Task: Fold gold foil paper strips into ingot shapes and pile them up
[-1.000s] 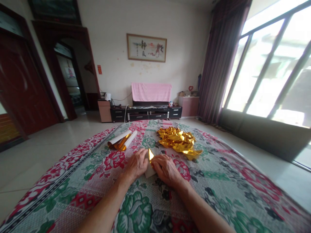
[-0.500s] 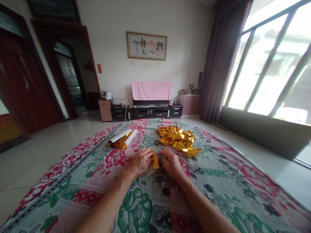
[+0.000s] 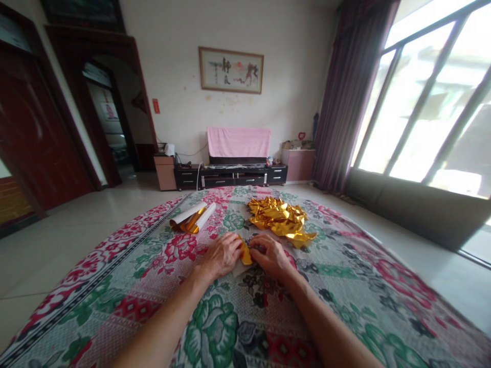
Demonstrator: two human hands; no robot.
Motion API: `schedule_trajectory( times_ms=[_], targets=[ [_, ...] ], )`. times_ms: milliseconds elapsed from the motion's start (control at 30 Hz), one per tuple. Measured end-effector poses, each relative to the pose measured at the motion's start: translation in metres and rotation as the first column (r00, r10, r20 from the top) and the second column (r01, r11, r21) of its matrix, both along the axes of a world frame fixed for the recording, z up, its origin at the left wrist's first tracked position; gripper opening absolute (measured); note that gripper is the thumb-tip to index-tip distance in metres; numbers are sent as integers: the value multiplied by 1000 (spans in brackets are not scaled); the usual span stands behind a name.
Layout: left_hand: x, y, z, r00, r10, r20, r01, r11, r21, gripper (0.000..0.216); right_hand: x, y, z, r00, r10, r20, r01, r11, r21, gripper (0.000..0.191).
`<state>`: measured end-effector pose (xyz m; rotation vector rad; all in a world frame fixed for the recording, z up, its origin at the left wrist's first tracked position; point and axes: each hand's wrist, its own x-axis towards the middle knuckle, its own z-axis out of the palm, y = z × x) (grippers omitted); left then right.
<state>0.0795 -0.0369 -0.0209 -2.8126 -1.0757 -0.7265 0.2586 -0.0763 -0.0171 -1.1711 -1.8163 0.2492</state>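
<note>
Between my hands is a small piece of gold foil paper (image 3: 246, 254), partly folded, with a pale underside showing at its lower edge. My left hand (image 3: 225, 255) is closed on its left side, fingers curled over it. My right hand (image 3: 270, 254) has bent fingers, with thumb and forefinger at the paper's right edge. Past my right hand lies a heap of folded gold foil pieces (image 3: 276, 214). Beyond my left hand rest loosely rolled sheets of gold foil paper (image 3: 192, 219) with white backs.
A flowered cloth (image 3: 215, 327) covers the round table under my arms. Across the floor stands a low black cabinet (image 3: 220, 182) with a pink cloth (image 3: 238, 142) draped above it. A window (image 3: 422, 102) with a purple curtain (image 3: 341, 102) is at the right.
My right hand has shifted slightly left, its thumb and forefinger now against the gold foil paper. My left hand keeps its hold. The view has tilted a little.
</note>
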Motion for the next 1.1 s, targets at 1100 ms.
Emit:
schedule_trajectory(
  times_ms=[1100],
  targets=[
    [8,9,5,997,77,-6,-77,995,-69,26,21,1,-6,944,134,301,-135,991,-19,20]
  ],
)
